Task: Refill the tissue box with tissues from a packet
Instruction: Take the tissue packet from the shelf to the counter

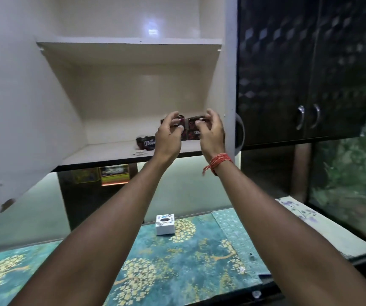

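Looks like a home, probably a living or storage corner. Evidence: open cream laminate wall cupboard (pixel 120 102) with plain shelves, next to glossy black patterned cabinet doors (pixel 305 69) with curved chrome handles (pixel 300 117). Below it, a counter covered by a teal floral-print mat with gold tree motifs (pixel 177 268) and a white cloth with purple flowers (pixel 299 212). Small white cube tissue box with a round opening (pixel 165 224) sits on the mat. Green leafy wallpaper or foliage (pixel 349 173) at right; too blurred to tell which.
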`<state>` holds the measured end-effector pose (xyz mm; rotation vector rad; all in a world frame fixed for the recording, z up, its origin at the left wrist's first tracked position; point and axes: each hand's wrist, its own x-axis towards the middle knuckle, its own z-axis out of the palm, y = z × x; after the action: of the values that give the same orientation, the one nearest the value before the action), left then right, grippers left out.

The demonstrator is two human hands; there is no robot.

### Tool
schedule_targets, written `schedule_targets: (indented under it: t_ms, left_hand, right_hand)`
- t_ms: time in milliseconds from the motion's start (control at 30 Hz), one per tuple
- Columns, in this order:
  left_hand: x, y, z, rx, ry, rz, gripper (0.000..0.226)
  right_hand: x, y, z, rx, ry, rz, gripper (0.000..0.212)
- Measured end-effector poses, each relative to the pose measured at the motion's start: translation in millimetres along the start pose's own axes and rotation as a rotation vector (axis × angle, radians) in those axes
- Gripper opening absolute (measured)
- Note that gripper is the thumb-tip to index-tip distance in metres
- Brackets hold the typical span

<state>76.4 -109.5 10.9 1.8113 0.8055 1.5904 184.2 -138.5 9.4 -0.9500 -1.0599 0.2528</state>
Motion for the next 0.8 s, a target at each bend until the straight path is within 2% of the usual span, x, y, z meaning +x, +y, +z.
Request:
schedule_targets:
  t_ms: [100,300,467,533,667,800]
  left_hand:
    - [0.7,-3.8,28.9,-0.050,-0.047,-0.023,0.048]
    - [-5.4,5.7,67.9,-0.132,-0.124,0.006,0.045]
    - [-8.8,11.6,102.6,-0.050,-0.250,0.047,0.054]
    - [-13.3,13.4,117.1,0.005,-0.329,0.066,0.061]
    - [-18.3,11.2,154.0,0.157,-0.484,0.157,0.074]
    - [-15.5,11.4,188.1,0.254,-0.537,0.196,0.083]
  right_hand:
    - [0.1,1.6,-14.7,-0.074,0.021,-0.063,0.048]
    - [3.6,1.8,-55.7,-0.145,0.079,-0.071,0.047]
    - [9.5,5.2,-94.2,-0.242,0.150,-0.086,0.045]
    - [8.7,6.6,-109.5,-0.365,0.189,-0.169,0.044]
    - [11.0,8.9,-150.4,-0.810,0.272,-0.421,0.052]
    - [18.3,13.9,-193.2,-1.154,0.124,-0.432,0.062]
